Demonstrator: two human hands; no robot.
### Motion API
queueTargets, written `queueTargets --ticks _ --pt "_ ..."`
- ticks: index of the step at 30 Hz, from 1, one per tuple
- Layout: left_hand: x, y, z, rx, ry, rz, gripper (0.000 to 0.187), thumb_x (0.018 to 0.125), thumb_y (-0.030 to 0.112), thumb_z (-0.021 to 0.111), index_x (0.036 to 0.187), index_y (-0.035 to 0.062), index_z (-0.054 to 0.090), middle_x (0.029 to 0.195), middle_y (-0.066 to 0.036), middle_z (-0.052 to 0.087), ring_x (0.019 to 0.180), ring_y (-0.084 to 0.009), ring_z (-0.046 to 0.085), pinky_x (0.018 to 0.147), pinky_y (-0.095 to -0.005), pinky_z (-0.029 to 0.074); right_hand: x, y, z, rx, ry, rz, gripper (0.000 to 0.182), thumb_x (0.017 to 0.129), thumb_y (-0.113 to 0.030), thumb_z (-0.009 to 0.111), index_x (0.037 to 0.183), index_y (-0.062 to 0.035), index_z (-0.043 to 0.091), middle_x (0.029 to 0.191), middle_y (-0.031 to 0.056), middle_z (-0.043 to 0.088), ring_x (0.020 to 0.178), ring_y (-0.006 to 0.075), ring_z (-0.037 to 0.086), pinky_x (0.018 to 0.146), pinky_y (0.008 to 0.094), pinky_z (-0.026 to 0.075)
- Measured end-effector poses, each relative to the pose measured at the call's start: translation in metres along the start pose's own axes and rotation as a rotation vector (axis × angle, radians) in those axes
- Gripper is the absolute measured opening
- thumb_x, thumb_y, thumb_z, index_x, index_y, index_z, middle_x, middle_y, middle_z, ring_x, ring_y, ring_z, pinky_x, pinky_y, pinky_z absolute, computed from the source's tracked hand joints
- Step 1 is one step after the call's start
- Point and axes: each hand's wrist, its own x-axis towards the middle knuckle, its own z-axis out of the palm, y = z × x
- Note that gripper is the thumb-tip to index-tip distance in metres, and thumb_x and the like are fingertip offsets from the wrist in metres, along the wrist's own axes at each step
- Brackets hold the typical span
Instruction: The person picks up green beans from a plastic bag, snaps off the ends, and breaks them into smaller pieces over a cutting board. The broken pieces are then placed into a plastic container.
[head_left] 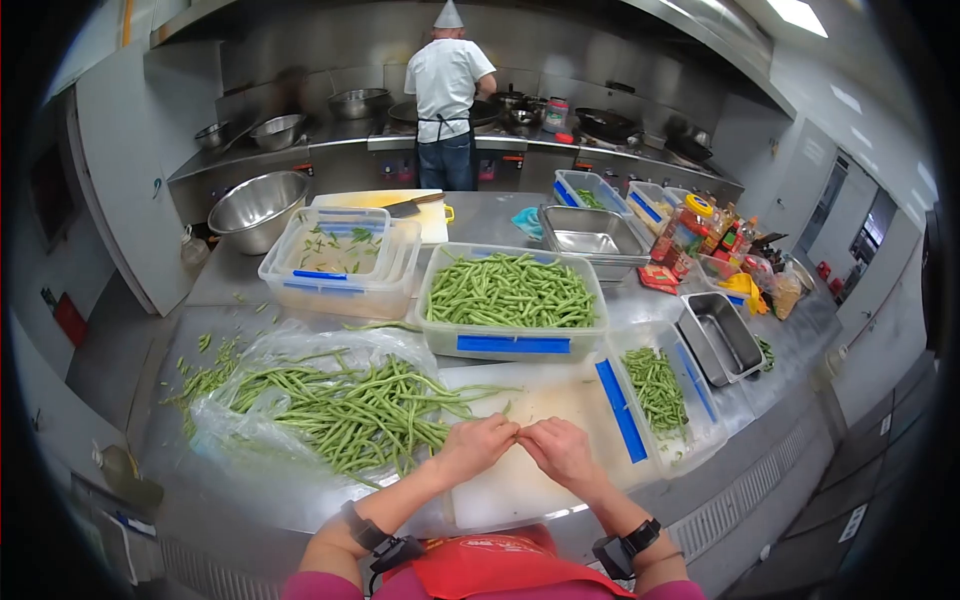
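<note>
My left hand [478, 443] and my right hand [556, 447] meet fingertip to fingertip over a white cutting board [520, 480], pinching one green bean [517, 432] between them. A pile of whole green beans [350, 405] lies on a clear plastic bag just left of my left hand. A clear tub [512, 342] full of green beans stands beyond the board. To the right of my right hand a clear container [655, 400] with blue clips holds short bean pieces.
A steel pan [718, 340] sits at the right, a stack of clear tubs [340, 265] and a steel bowl [258, 205] at the back left. Bean scraps [205, 375] litter the steel counter. A person in white [447, 100] stands at the stoves, back turned.
</note>
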Motion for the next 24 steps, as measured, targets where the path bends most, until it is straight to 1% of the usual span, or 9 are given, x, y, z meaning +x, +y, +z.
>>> queueTargets --ticks 5,8,11,14,17,20,22,23,24 --pt "0.002 0.003 0.011 0.03 0.014 0.062 0.007 0.076 0.012 0.063 0.082 0.009 0.061 0.068 -0.006 0.058 0.057 -0.0245 0.06 0.048 -0.0337 0.048 -0.007 -0.002 -0.007 0.184 -0.009 0.23 0.008 0.072 -0.014 0.068 0.074 -0.0093 0.062 0.067 0.004 0.06 0.061 0.0201 0.056 0.054 0.0303 0.045" --pt "0.004 0.01 0.008 0.046 0.004 0.052 0.005 0.075 0.011 0.062 0.08 0.0088 0.061 0.066 -0.006 0.058 0.055 -0.0242 0.059 0.047 -0.034 0.047 -0.007 -0.006 -0.007 0.142 0.076 0.237 0.009 0.073 -0.015 0.069 0.072 -0.0092 0.062 0.065 0.0035 0.06 0.059 0.0192 0.056 0.053 0.0303 0.044" --pt "0.004 0.011 0.008 0.061 -0.019 0.073 0.004 0.075 0.01 0.061 0.079 0.0087 0.06 0.067 -0.005 0.058 0.056 -0.0235 0.059 0.046 -0.0336 0.047 -0.01 -0.006 -0.007 0.143 0.072 0.256 0.009 0.073 -0.015 0.069 0.072 -0.009 0.062 0.065 0.0037 0.06 0.058 0.0184 0.056 0.052 0.0299 0.044" --pt "0.003 0.008 0.009 0.068 -0.034 0.131 0.004 0.074 0.01 0.06 0.078 0.0086 0.058 0.067 -0.005 0.057 0.056 -0.023 0.059 0.046 -0.0337 0.046 -0.018 -0.003 -0.003 0.217 0.011 0.347 0.012 0.077 -0.017 0.068 0.072 -0.0075 0.061 0.063 0.0031 0.06 0.056 0.0146 0.056 0.05 0.0287 0.043" --pt "0.005 0.014 0.006 0.042 -0.008 0.138 0.005 0.073 0.009 0.059 0.077 0.0086 0.056 0.066 -0.005 0.054 0.057 -0.023 0.059 0.046 -0.0344 0.046 -0.032 0.012 0.014 0.886 -0.049 0.655 0.014 0.081 -0.018 0.064 0.076 -0.0059 0.061 0.066 0.0024 0.06 0.061 0.0114 0.056 0.053 0.0269 0.043" --pt "0.008 0.018 0.002 -0.039 0.052 0.135 0.007 0.074 0.008 0.058 0.081 0.0086 0.058 0.07 -0.005 0.057 0.06 -0.022 0.06 0.049 -0.0326 0.047 -0.04 0.027 0.027 1.702 -0.021 0.817 0.013 0.085 -0.017 0.06 0.082 -0.005 0.059 0.074 0.003 0.058 0.067 0.0102 0.054 0.059 0.0255 0.044" --pt "0.012 0.018 0.0 -0.119 0.103 0.132 0.009 0.077 0.006 0.057 0.085 0.0077 0.059 0.076 -0.006 0.06 0.064 -0.0207 0.061 0.052 -0.0301 0.049 -0.042 0.029 0.026 1.777 0.041 0.842 0.012 0.086 -0.016 0.058 0.087 -0.0042 0.059 0.075 0.0033 0.059 0.07 0.0104 0.054 0.063 0.0243 0.043" --pt "0.013 0.017 -0.004 -0.187 0.154 0.085 0.008 0.079 0.006 0.055 0.087 0.0064 0.059 0.08 -0.007 0.061 0.066 -0.0203 0.062 0.055 -0.0291 0.05 -0.042 0.032 0.025 1.813 0.071 0.854 0.012 0.086 -0.015 0.057 0.089 -0.0038 0.059 0.075 0.0035 0.059 0.071 0.0105 0.054 0.065 0.0237 0.043" --pt "0.014 0.015 -0.011 -0.255 0.203 0.039 0.008 0.082 0.005 0.053 0.088 0.005 0.059 0.083 -0.008 0.062 0.068 -0.0199 0.063 0.059 -0.0282 0.051 -0.041 0.041 0.017 1.525 0.178 0.832 0.011 0.086 -0.014 0.056 0.09 -0.004 0.06 0.076 0.0033 0.059 0.071 0.011 0.054 0.065 0.024 0.043"
